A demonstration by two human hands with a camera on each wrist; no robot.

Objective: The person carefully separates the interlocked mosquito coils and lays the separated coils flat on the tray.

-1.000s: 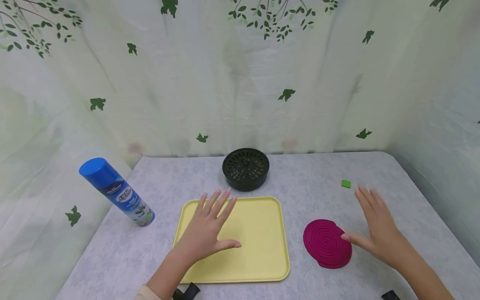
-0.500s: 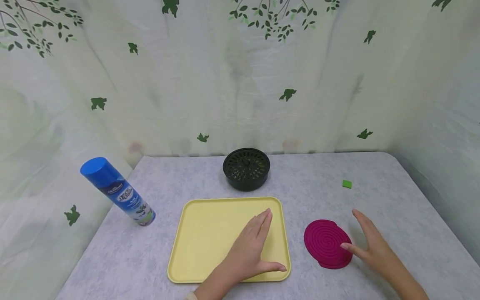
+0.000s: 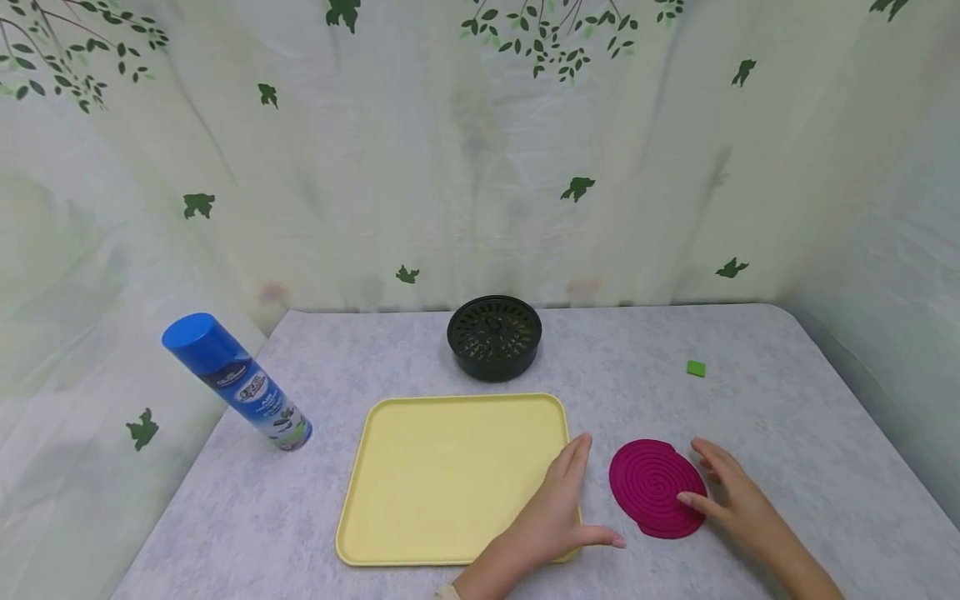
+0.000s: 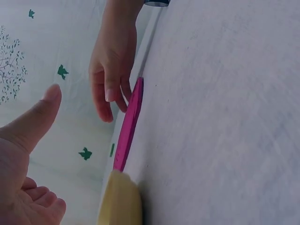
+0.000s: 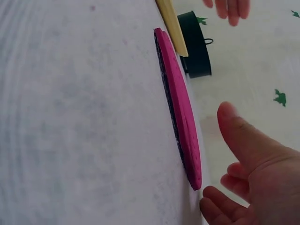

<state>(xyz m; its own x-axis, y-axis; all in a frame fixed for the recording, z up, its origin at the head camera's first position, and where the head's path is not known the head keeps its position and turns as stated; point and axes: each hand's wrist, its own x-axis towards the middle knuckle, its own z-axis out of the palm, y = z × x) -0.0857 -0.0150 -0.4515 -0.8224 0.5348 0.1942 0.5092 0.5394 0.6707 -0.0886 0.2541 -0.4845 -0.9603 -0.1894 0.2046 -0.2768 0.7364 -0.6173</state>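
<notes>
A magenta round trivet (image 3: 651,490) with a spiral pattern lies flat on the table, right of a yellow tray (image 3: 442,483). My left hand (image 3: 549,510) is over the tray's right edge, thumb spread away from straight fingers, and holds nothing. At the trivet's right edge is my right hand (image 3: 738,498), thumb over the rim and fingers slightly bent beside it. The right wrist view shows this thumb (image 5: 243,136) raised apart from the trivet (image 5: 180,110); whether a fingertip touches the rim I cannot tell.
Behind the tray stands a black round mosquito-coil holder (image 3: 493,340) with a perforated lid. A blue spray can (image 3: 240,383) stands at the left. One small green piece (image 3: 696,368) lies at the back right. A leaf-printed curtain (image 3: 480,167) hangs behind the table (image 3: 600,358).
My left hand has moved right across the tray to its right edge. My right hand has come down and closer to the trivet, its fingers bending. Tray and trivet stay put.
</notes>
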